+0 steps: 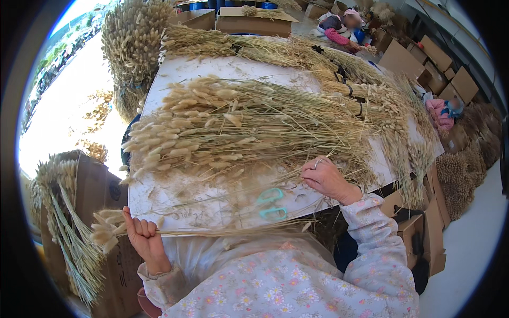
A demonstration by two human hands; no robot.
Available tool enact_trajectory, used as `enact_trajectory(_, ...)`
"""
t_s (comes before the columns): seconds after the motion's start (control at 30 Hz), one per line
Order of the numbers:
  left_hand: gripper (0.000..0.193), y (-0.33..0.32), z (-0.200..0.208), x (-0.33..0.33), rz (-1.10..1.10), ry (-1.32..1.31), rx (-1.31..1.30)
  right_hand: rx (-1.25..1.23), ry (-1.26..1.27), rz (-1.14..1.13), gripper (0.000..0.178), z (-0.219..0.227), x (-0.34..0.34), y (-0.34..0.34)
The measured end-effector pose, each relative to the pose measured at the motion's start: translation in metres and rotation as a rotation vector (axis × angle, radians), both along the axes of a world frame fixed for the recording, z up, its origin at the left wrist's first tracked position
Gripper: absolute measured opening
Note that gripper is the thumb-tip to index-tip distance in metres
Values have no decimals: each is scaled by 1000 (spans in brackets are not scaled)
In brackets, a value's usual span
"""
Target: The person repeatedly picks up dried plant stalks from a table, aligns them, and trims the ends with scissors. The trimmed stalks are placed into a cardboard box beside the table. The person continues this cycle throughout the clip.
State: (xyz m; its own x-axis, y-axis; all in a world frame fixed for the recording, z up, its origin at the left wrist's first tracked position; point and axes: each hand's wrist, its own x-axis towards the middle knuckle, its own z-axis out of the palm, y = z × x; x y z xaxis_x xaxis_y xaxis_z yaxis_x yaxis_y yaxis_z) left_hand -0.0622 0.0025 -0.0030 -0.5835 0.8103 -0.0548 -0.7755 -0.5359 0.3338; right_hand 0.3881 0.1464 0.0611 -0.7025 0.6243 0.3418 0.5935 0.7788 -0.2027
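At the near left edge of the table, my left hand [146,239] is closed around a small bunch of dried bunny-tail grass [107,227]. Its fluffy heads stick out to the left, and the long stems trail right along the table edge. My right hand [330,180], with a ring on one finger, is pinched at the stem end of a large loose pile of the same grass [233,124]. A thin stem seems to run from its fingertips toward the left; the tips are partly hidden. Teal-handled scissors [272,214] lie between my hands, their blades hard to make out.
Tied grass bundles [254,46] line the table's far and right sides. More grass stands in a cardboard box [98,185] at left and a tall bundle [135,50] behind it. Open boxes [419,233] sit at right. Two people work farther off, one in pink sleeves [441,114].
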Motion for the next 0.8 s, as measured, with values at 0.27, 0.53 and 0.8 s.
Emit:
enact_trajectory(0.27, 31, 6, 6, 2, 100, 26, -187, -276, 1126, -223, 29, 87, 34, -8)
enact_trajectory(0.53, 30, 9, 6, 7, 139, 118, -275, -17, 212, -214, 17, 147, 47, -53)
enact_trajectory(0.8, 29, 7, 0, 3, 83, 80, -212, -166, -454, -21, 6, -4, 39, -42)
